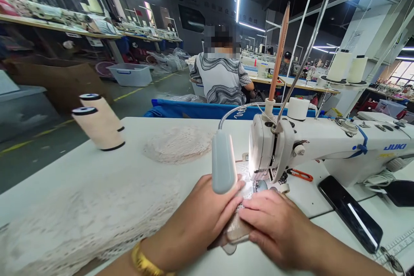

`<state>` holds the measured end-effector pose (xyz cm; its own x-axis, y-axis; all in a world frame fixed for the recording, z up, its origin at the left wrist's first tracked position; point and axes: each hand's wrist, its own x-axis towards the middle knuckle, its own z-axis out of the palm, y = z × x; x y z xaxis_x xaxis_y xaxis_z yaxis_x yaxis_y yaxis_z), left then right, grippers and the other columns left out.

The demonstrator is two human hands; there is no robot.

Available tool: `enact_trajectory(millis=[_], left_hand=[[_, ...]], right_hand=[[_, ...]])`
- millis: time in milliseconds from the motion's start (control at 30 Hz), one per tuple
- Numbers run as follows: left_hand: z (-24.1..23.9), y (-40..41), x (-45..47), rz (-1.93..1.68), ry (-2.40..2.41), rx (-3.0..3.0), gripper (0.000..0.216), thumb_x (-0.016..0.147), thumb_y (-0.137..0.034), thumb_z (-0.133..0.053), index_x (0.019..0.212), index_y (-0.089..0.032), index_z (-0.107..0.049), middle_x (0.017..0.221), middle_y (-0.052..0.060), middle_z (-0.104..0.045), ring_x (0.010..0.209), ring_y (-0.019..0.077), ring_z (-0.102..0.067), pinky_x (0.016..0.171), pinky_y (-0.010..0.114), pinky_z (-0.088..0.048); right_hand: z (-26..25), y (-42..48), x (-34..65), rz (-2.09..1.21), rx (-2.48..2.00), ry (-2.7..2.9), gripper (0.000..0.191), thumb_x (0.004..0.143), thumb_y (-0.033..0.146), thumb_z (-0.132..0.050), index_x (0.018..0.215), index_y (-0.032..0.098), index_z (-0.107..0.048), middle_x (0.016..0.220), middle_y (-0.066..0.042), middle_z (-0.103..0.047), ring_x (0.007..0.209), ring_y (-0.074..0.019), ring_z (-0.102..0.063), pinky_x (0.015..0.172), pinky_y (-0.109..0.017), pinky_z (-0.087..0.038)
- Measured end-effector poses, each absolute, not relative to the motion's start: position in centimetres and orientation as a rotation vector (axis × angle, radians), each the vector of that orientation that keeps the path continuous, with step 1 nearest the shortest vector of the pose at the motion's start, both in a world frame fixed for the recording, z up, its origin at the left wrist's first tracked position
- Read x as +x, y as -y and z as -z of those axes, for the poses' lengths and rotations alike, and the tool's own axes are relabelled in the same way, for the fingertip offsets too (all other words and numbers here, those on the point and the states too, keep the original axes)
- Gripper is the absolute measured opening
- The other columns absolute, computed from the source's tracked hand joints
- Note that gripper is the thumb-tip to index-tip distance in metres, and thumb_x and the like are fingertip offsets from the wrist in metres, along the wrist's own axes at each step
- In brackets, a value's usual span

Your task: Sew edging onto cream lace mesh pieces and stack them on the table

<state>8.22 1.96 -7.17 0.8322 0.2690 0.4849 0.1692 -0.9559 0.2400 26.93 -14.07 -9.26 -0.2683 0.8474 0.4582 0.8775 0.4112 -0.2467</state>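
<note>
A piece of pale lace fabric (238, 227) lies under the needle area of a white JUKI sewing machine (265, 146). My left hand (207, 207) pinches the lace from the left, its fingertips close to the lit presser foot (255, 184). On the other side my right hand (278, 224) grips the same lace, fingers bent over it and nearly touching the left fingers. The grey lamp head (223, 164) covers part of my left hand. Where the lace passes beneath my palms is hidden. A gold bracelet (145, 261) circles my left wrist.
More lace (80, 220) spreads across the table's left, with a lace pile (181, 142) behind. Two thread cones (98, 127) stand at the left edge. Right of the machine's needle end lie an orange thread snipper (300, 175) and a phone (351, 213). A person (221, 73) sits ahead.
</note>
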Motion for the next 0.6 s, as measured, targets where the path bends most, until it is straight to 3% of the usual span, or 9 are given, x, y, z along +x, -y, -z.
enact_trajectory(millis=[67, 133, 200, 300, 400, 467, 600], left_hand=[[6.7, -1.9, 7.9, -0.686, -0.356, 2.822, 0.038, 0.110, -0.031, -0.045, 0.084, -0.024, -0.072, 0.082, 0.005, -0.072, 0.076, 0.0255, -0.067, 0.071, 0.036, -0.054], [6.3, -1.7, 7.6, -0.595, -0.300, 2.808, 0.046, 0.111, -0.032, -0.044, 0.070, -0.024, -0.063, 0.069, 0.002, -0.064, 0.068, 0.0224, -0.062, 0.064, 0.032, -0.048], [6.2, -1.5, 7.6, -0.598, -0.234, 2.789, 0.047, 0.112, -0.032, -0.044, 0.069, -0.023, -0.060, 0.067, 0.001, -0.060, 0.066, 0.0212, -0.059, 0.061, 0.031, -0.045], [6.6, -1.6, 7.9, -0.743, -0.123, 2.754, 0.036, 0.109, -0.023, -0.043, 0.084, -0.023, -0.068, 0.085, 0.004, -0.068, 0.077, 0.0226, -0.061, 0.068, 0.033, -0.048], [7.3, -1.8, 8.4, -0.792, -0.048, 2.759, 0.032, 0.101, -0.011, -0.044, 0.098, -0.023, -0.073, 0.104, 0.008, -0.071, 0.089, 0.0255, -0.064, 0.075, 0.036, -0.051], [7.6, -1.6, 8.6, -0.791, -0.043, 2.769, 0.036, 0.097, -0.006, -0.043, 0.100, -0.023, -0.075, 0.106, 0.009, -0.071, 0.089, 0.0260, -0.065, 0.073, 0.036, -0.051], [7.6, -0.3, 8.8, -0.710, 0.012, 2.751, 0.031, 0.101, -0.009, -0.043, 0.099, -0.022, -0.071, 0.111, 0.009, -0.071, 0.089, 0.0250, -0.066, 0.070, 0.036, -0.050]], right_hand=[[9.4, 14.0, 27.6, 0.181, -1.554, 2.130, 0.007, 0.106, 0.027, -0.062, 0.109, 0.023, -0.068, 0.102, -0.005, -0.076, 0.098, -0.0256, -0.064, 0.083, -0.037, -0.048], [9.5, 14.1, 28.8, 0.384, -1.729, 1.998, 0.022, 0.105, 0.022, -0.061, 0.084, 0.023, -0.063, 0.080, -0.004, -0.067, 0.082, -0.0247, -0.059, 0.079, -0.038, -0.045], [9.4, 14.2, 29.8, 0.557, -1.831, 1.837, 0.031, 0.102, 0.015, -0.059, 0.072, 0.022, -0.057, 0.072, -0.004, -0.061, 0.078, -0.0244, -0.055, 0.078, -0.038, -0.042], [8.8, 14.6, 29.8, 0.501, -1.725, 1.844, 0.025, 0.102, 0.014, -0.057, 0.079, 0.022, -0.061, 0.076, -0.004, -0.063, 0.080, -0.0236, -0.055, 0.079, -0.037, -0.041], [8.4, 14.8, 29.0, 0.226, -1.580, 2.101, 0.009, 0.101, 0.017, -0.062, 0.096, 0.022, -0.066, 0.097, -0.003, -0.073, 0.087, -0.0223, -0.058, 0.085, -0.037, -0.045], [8.6, 14.7, 29.1, 0.205, -1.670, 2.156, 0.011, 0.095, 0.011, -0.065, 0.096, 0.023, -0.065, 0.106, -0.003, -0.075, 0.091, -0.0233, -0.060, 0.086, -0.038, -0.045], [9.0, 14.5, 30.7, 0.458, -1.905, 1.976, 0.024, 0.089, -0.002, -0.061, 0.093, 0.021, -0.066, 0.099, -0.008, -0.073, 0.101, -0.0280, -0.062, 0.087, -0.040, -0.046]])
